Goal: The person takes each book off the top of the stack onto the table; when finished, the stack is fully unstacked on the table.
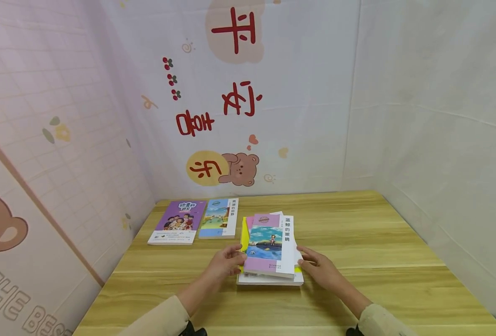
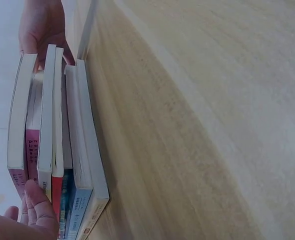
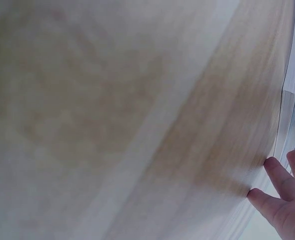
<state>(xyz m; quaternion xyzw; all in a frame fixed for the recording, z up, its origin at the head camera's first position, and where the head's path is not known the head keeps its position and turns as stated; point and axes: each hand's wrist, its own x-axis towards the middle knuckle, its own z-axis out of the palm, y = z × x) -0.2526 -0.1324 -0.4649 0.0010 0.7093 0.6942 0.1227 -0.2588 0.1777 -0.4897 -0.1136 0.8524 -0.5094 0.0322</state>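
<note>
A stack of several books lies between my two hands, with a lilac book on top showing a picture and Chinese title. Yellow and pink covers show from under it, and the edges are uneven. At the stack's left side, my left hand touches the spines with its fingers; in the left wrist view its fingertips rest near the upper pink spines. My right hand is at the opposite side, its fingers spread against the page edges. In the right wrist view those fingers reach the lower books by the tabletop.
A purple book and a blue book lie flat side by side at the table's back left. Printed cloth walls stand behind and at both sides of the wooden table.
</note>
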